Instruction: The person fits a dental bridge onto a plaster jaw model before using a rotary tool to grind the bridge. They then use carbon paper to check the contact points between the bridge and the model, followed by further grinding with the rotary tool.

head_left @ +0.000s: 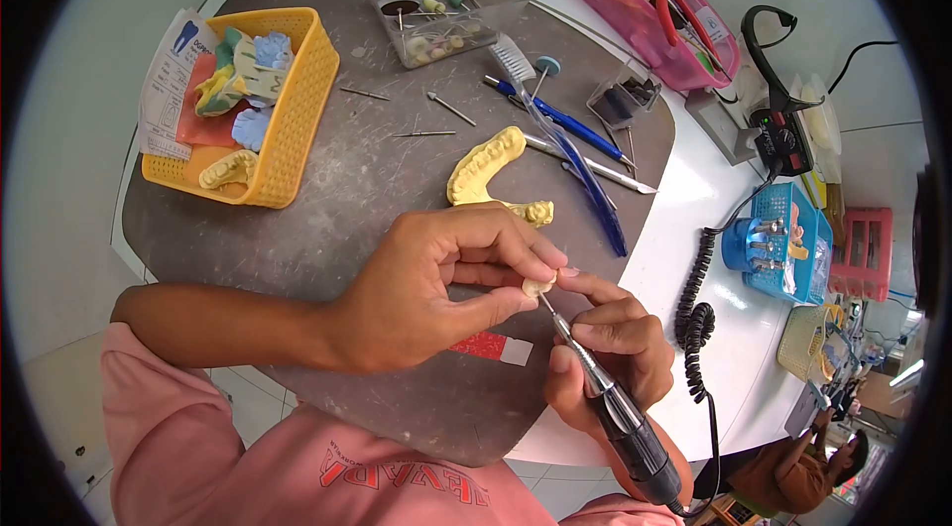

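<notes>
Between the thumb and fingers of my left hand (436, 278) is a small cream-coloured dental crown (536, 285). My right hand (620, 348) grips a black and silver dental handpiece (617, 402), whose thin bur tip meets the underside of the crown. The handpiece slants from lower right up to the left, and its cord runs off the back end. Just beyond my left hand lies a yellow plaster dental arch model (481, 169), partly covered by the fingers. A red and white card (486, 347) lies below my hands.
A yellow basket (307, 100) with plaster models stands left. A clear box (416, 50) of burs is at the back, near a pink basket (595, 5). A toothbrush (570, 144), a blue pen (585, 136) and loose burs lie around. Coiled cord (697, 308) hangs right; another person (808, 471) sits far right.
</notes>
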`<act>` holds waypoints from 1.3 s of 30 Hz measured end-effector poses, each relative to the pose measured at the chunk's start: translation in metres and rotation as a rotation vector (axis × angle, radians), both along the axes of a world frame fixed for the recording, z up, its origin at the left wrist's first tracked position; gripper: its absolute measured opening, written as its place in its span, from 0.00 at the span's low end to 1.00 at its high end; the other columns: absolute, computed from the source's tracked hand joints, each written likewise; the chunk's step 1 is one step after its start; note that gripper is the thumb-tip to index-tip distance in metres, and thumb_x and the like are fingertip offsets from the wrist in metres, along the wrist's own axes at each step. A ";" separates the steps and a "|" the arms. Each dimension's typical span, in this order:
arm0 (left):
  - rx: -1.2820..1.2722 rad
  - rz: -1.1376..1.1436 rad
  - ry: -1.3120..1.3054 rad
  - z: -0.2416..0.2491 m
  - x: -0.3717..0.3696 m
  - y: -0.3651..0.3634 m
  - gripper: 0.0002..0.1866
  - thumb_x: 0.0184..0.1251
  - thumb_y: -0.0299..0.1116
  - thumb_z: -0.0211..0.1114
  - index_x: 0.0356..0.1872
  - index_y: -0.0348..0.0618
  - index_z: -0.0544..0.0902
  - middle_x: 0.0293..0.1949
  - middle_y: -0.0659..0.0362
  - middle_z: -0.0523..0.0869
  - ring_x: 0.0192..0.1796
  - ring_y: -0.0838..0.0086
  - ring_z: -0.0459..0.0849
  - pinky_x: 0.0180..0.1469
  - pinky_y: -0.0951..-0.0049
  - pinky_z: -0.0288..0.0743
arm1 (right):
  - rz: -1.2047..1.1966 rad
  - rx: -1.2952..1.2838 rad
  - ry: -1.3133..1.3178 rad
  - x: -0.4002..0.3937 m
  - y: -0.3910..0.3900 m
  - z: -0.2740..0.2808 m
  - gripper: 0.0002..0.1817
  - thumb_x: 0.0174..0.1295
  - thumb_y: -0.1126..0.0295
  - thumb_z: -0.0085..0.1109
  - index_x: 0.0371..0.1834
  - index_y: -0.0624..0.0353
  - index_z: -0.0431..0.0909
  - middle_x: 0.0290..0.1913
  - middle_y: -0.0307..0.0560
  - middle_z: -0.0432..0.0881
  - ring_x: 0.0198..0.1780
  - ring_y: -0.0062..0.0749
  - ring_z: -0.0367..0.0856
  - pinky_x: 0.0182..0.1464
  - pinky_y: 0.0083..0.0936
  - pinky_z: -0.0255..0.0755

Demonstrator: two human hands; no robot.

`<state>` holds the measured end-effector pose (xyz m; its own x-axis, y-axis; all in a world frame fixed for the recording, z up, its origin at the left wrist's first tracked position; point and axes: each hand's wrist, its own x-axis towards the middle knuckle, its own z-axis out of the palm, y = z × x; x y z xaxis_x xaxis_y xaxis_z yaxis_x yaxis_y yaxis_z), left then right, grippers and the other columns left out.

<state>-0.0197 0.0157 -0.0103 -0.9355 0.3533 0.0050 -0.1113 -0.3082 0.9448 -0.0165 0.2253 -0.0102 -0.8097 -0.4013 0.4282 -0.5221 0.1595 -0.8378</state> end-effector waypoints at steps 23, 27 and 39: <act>0.000 0.001 0.013 0.000 0.000 0.000 0.10 0.64 0.13 0.62 0.44 0.34 0.78 0.54 0.49 0.80 0.63 0.64 0.80 0.63 0.68 0.78 | 0.027 -0.014 0.007 0.000 0.002 -0.003 0.14 0.59 0.74 0.66 0.41 0.64 0.69 0.30 0.50 0.78 0.54 0.57 0.83 0.61 0.52 0.73; -0.011 0.003 0.030 0.000 0.000 0.000 0.10 0.64 0.13 0.62 0.44 0.34 0.79 0.54 0.49 0.80 0.63 0.64 0.80 0.63 0.68 0.78 | 0.029 -0.014 0.010 -0.001 0.001 -0.001 0.14 0.59 0.74 0.65 0.41 0.64 0.69 0.30 0.50 0.78 0.53 0.57 0.83 0.61 0.52 0.73; -0.008 0.021 0.034 -0.002 0.001 0.001 0.11 0.63 0.12 0.62 0.43 0.35 0.78 0.54 0.48 0.80 0.63 0.63 0.80 0.64 0.67 0.78 | 0.041 0.002 0.034 -0.002 0.000 0.001 0.12 0.56 0.76 0.64 0.39 0.65 0.71 0.30 0.50 0.77 0.53 0.58 0.83 0.61 0.55 0.73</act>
<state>-0.0188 0.0166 -0.0120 -0.9421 0.3336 0.0343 -0.0724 -0.3022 0.9505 -0.0190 0.2250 -0.0095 -0.7774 -0.4346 0.4547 -0.5566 0.1386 -0.8192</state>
